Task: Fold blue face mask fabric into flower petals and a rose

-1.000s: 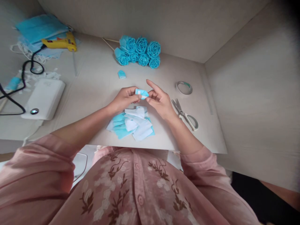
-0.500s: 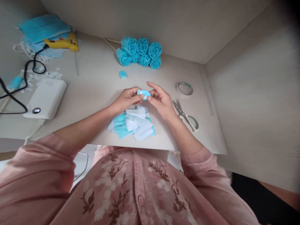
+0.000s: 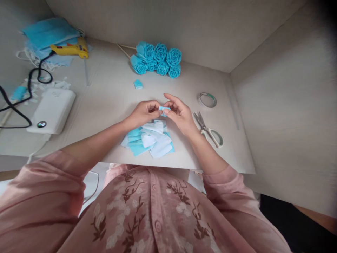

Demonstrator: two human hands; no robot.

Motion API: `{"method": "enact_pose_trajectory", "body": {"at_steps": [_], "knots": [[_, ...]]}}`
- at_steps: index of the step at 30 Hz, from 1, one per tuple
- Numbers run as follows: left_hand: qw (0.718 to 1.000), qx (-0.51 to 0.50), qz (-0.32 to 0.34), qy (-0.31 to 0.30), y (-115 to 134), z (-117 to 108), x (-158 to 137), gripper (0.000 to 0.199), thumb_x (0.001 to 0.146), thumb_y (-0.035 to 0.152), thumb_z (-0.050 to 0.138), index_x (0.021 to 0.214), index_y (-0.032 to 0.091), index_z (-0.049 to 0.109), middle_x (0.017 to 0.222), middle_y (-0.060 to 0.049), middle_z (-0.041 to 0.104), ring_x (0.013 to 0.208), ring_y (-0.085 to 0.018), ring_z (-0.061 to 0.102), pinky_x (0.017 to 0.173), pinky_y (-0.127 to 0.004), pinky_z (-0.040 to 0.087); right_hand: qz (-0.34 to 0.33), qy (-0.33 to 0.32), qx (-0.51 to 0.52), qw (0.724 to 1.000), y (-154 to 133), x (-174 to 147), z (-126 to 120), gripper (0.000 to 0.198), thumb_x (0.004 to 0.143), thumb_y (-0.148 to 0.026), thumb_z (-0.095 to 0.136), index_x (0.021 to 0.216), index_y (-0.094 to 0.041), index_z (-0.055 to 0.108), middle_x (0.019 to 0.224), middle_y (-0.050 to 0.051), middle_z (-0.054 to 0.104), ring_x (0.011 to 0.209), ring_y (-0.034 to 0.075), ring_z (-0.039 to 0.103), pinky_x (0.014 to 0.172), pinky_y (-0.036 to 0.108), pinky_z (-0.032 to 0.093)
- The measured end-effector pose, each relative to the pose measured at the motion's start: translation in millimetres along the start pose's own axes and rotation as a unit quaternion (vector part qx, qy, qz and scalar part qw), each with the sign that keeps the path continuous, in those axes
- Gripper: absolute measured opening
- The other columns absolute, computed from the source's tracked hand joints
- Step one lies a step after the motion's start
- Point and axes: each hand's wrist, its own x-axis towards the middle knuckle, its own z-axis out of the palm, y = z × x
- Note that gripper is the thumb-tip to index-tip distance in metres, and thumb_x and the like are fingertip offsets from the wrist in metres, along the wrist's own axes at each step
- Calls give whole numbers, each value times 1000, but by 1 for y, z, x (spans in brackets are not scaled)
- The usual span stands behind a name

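Observation:
A small folded piece of blue mask fabric (image 3: 164,109) is pinched between both hands above the table. My left hand (image 3: 145,111) grips its left side, thumb in front. My right hand (image 3: 179,113) holds the right side with the thumb on its face and the index finger raised. Just below the hands lies a loose pile of cut blue and white fabric pieces (image 3: 150,138). A single folded blue piece (image 3: 138,84) rests beyond them. Right of my right hand are scissors (image 3: 209,130) with the blades apart.
Blue fabric roses (image 3: 160,59) on sticks lie at the back. A roll of tape (image 3: 207,99) is at the right. On the left are a yellow glue gun (image 3: 70,49), blue masks (image 3: 50,31), white scraps (image 3: 59,84), a black cable (image 3: 29,84) and a white power bank (image 3: 52,110).
The held piece has been folded smaller, its white patches now covered by blue. It has shifted slightly right and down, and my left hand has moved a little right.

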Motion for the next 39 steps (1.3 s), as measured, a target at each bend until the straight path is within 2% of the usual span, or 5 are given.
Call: {"method": "enact_pose_trajectory", "body": {"at_steps": [10,16,20,28,39], "knots": [[998,19,33,46,5,-8,7,37,69,49,79,78,16,64,63,2,58,57,-9,49,57,-23,38,-13,36,17,999,4,2,-2,58,82,-56,71,131,-26,63,104,4,70,95,17,63,93,35,52],[936,162,114,290,13,-82,36,15,80,33,73,82,19,66,67,4,61,62,-8,48,61,-24,36,9,87,39,995,10,5,-4,54,84,-55,69,128,-25,64,113,7,71,106,20,64,98,37,51],[870,344,86,343,-6,-129,54,6,81,22,66,83,18,69,71,2,62,70,-13,52,71,-28,36,25,90,63,994,15,7,-4,51,81,-55,71,123,-24,67,109,7,72,100,19,65,96,36,51],[827,525,72,187,-34,-151,45,33,79,14,51,103,19,74,103,-9,72,101,-26,63,97,-39,45,24,112,65,991,19,10,-9,45,81,-50,69,116,-22,69,99,5,72,84,15,63,85,33,52],[793,577,106,166,-29,-122,56,43,85,43,67,121,17,67,128,-13,65,123,-34,56,110,-49,41,56,106,73,990,22,10,-5,40,81,-44,66,113,-22,71,93,4,73,78,15,63,79,33,55]]}}
